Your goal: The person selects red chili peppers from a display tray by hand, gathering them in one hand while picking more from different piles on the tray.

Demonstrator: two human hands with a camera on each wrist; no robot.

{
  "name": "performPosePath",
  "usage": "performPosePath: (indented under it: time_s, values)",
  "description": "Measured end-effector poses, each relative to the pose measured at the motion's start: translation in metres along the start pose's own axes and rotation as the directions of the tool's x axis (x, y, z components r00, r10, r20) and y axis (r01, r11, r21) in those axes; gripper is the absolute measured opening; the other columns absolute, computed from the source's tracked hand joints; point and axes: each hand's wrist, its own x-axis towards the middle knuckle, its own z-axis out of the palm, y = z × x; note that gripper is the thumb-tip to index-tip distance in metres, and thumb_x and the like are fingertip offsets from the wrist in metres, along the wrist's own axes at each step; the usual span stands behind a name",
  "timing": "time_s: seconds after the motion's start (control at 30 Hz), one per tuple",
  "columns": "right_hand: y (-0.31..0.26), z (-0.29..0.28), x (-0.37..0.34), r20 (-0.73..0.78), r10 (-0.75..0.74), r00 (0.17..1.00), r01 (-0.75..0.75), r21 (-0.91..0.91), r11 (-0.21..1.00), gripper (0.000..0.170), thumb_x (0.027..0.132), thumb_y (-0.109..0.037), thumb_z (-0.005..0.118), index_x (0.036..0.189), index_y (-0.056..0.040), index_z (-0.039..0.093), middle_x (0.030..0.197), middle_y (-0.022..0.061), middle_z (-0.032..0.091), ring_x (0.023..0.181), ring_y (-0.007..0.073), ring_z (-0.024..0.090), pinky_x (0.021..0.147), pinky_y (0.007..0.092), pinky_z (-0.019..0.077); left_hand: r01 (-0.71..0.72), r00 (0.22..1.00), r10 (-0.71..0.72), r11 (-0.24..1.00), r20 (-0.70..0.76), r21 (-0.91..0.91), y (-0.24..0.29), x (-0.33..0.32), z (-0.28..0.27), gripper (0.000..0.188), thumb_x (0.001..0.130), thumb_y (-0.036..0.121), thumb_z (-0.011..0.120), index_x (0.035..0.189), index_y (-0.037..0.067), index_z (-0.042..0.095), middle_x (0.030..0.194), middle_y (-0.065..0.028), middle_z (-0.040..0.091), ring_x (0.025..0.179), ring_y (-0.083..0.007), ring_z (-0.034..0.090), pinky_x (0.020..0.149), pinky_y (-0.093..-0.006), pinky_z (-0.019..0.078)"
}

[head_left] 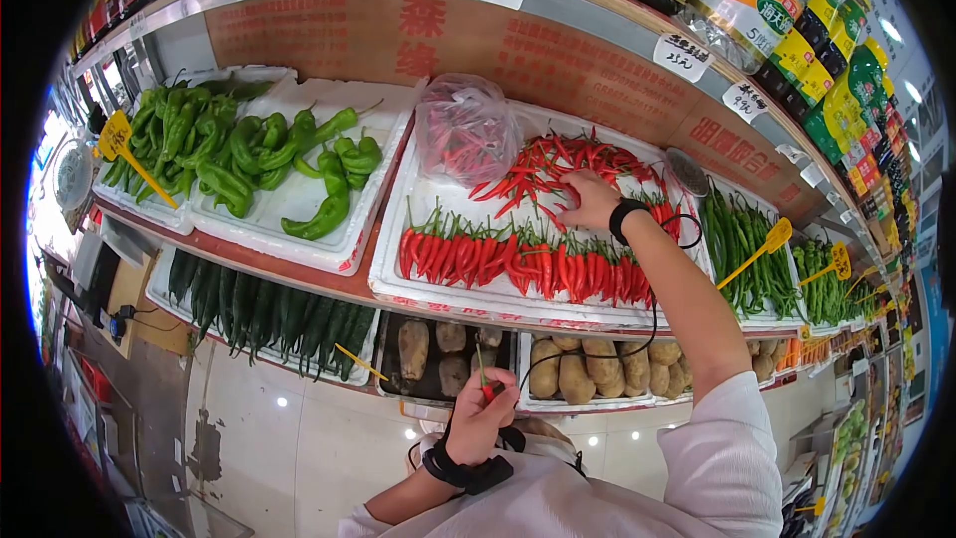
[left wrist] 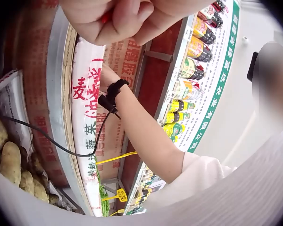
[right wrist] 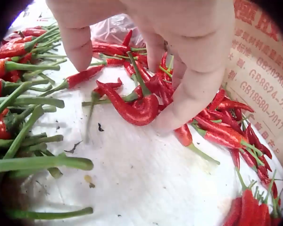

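nearest the wearer, at six o'clock in the head view, the left hand (head_left: 480,415) pinches a slender red chilli with a green stem (head_left: 489,394) between thumb and curled fingers, its stem aimed toward twelve. the left wrist view gives only a speck of red, so the exact grip is hard to make out. such a chilli should be very light, firm but slightly springy, its smooth skin apt to slide if squeezed toward the tapering tip; just under the stem seems the surest hold.

farther off, at twelve from that hand, sits a shallow white foam tray (head_left: 383,269). along its near side runs a row of glossy red chillies (head_left: 458,257), stems toward twelve.

the right hand (head_left: 593,201), at one o'clock from the left, reaches into the tray with fingers spread, closed round nothing. right by its fingertips lies a hooked red chilli with a green stem (right wrist: 132,113); the bend should give fingers a stop, though a hard pinch could bruise it or snap the stem.

beyond, at twelve from the right hand, is a loose heap of small red chillies (head_left: 568,152); at ten, a clear crumpled plastic bag (head_left: 466,130) of more.
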Motion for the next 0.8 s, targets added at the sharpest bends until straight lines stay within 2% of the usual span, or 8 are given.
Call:
performPosePath:
  time_s: [0.03, 0.13, 0.23, 0.43, 0.53, 0.8]
  values:
    - [0.001, 0.002, 0.001, 0.029, -0.029, 0.999, 0.03, -0.046, 0.998, 0.073, 0.065, -0.036, 0.076, 0.126, -0.0029, 0.052, 0.124, 0.0234, 0.052, 0.116, 0.037, 0.051, 0.1, 0.0406, 0.0424, 0.0, 1.0, 0.0, 1.0, 0.0, 0.002, -0.001, 0.0, 0.0, 0.014, 0.093, -0.001, 0.053, 0.104, 0.007, 0.052, 0.074, 0.0039, 0.046, 0.054, -0.0023, 0.033, 0.048, -0.0198, 0.0244]
    - [-0.003, 0.0, 0.004, 0.073, -0.057, 0.996, 0.058, -0.01, 0.998, 0.077, 0.063, -0.035, 0.077, 0.127, -0.0013, 0.051, 0.125, 0.0235, 0.051, 0.117, 0.0373, 0.051, 0.101, 0.0404, 0.0422, -0.008, 1.0, 0.008, 1.0, -0.002, 0.004, -0.001, 0.001, -0.001, 0.014, 0.093, -0.001, 0.053, 0.104, 0.007, 0.052, 0.073, 0.0043, 0.045, 0.053, -0.0022, 0.033, 0.047, -0.0199, 0.0239]
    - [-0.012, -0.005, 0.003, 0.128, -0.061, 0.99, 0.066, -0.029, 0.997, 0.074, 0.064, -0.03, 0.077, 0.127, -0.001, 0.051, 0.125, 0.0236, 0.051, 0.118, 0.0384, 0.05, 0.101, 0.0412, 0.0418, -0.017, 1.0, 0.017, 1.0, -0.003, 0.0, 0.0, 0.0, -0.002, 0.014, 0.093, -0.001, 0.053, 0.104, 0.007, 0.051, 0.072, 0.0048, 0.044, 0.053, -0.0021, 0.032, 0.047, -0.02, 0.0232]
    - [-0.011, 0.002, 0.009, 0.078, 0.044, 0.996, -0.039, -0.065, 0.997, 0.074, 0.068, -0.018, 0.075, 0.133, -0.0026, 0.043, 0.129, 0.025, 0.046, 0.121, 0.0406, 0.048, 0.102, 0.0436, 0.0417, -0.017, 1.0, 0.017, 1.0, 0.002, -0.011, -0.003, 0.001, -0.003, 0.014, 0.094, 0.0, 0.053, 0.105, 0.007, 0.051, 0.071, 0.0052, 0.044, 0.052, -0.002, 0.031, 0.047, -0.0201, 0.0228]
    - [-0.023, -0.003, 0.012, 0.118, 0.123, 0.985, -0.112, -0.099, 0.989, 0.075, 0.069, -0.015, 0.073, 0.135, -0.0035, 0.039, 0.132, 0.0255, 0.043, 0.121, 0.0432, 0.047, 0.102, 0.045, 0.042, -0.017, 1.0, 0.017, 1.0, 0.0, -0.006, -0.004, 0.001, -0.003, 0.014, 0.094, 0.0, 0.053, 0.105, 0.008, 0.051, 0.071, 0.0052, 0.044, 0.053, -0.0019, 0.031, 0.047, -0.02, 0.0231]
    - [-0.029, 0.001, 0.024, 0.109, 0.302, 0.947, -0.282, -0.162, 0.946, 0.056, 0.076, -0.006, 0.063, 0.129, -0.0002, 0.043, 0.134, 0.0288, 0.04, 0.12, 0.0456, 0.049, 0.101, 0.0461, 0.0441, -0.021, 1.0, 0.021, 1.0, -0.018, 0.008, -0.005, 0.002, -0.003, 0.014, 0.093, 0.0, 0.053, 0.105, 0.008, 0.052, 0.072, 0.0051, 0.044, 0.053, -0.0019, 0.032, 0.048, -0.0199, 0.0235]
